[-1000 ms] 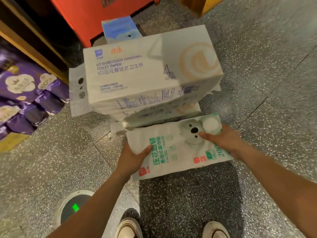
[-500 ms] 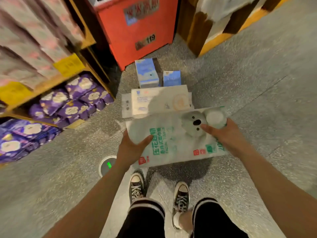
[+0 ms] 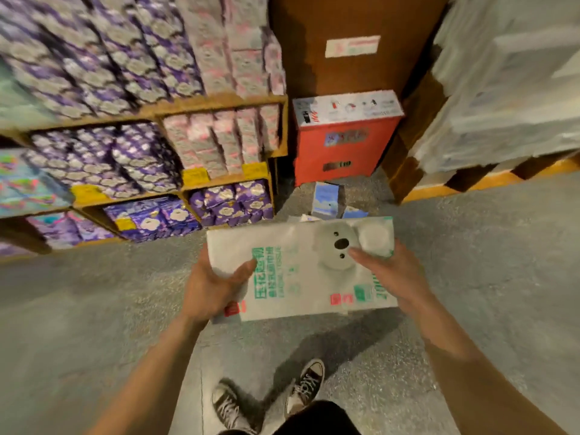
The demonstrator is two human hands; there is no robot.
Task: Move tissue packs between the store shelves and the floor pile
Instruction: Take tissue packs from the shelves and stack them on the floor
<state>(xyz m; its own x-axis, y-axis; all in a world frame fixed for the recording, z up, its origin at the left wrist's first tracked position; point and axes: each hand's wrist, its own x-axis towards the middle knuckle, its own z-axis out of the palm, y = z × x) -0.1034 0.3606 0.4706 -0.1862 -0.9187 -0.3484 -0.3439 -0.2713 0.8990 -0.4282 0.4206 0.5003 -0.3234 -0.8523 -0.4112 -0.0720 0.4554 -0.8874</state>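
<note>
The tissue pack [image 3: 301,268], white with green lettering and a grey koala face, is held flat and face-up in the air in front of the person, clear of the floor [image 3: 470,262] and above the shoes [image 3: 304,387]. The left hand [image 3: 213,287] grips its near left corner, thumb on top and fingers curled underneath. The right hand [image 3: 392,274] grips the right end the same way, thumb lying beside the koala. Neither hand is free.

Just beyond the pack's far edge, two blue packs [image 3: 326,199] stand on the floor in front of a red cabinet [image 3: 342,146]. A scrap of white shows there too, probably the floor pile, mostly hidden. To the left, wooden shelves [image 3: 219,102] are packed with purple packs [image 3: 144,161] and pink packs [image 3: 216,142]. To the right is a tall stack of pale packs [image 3: 502,89], too blurred to read.

The step looks like the carry: the pack is lifted and on its way to a shelf. The next move calls for finding a slot for it. The left shelves look full and hold other kinds, so the pale stack on the right seems the likelier place. The soft pack should stay supported at both ends until it rests somewhere.
</note>
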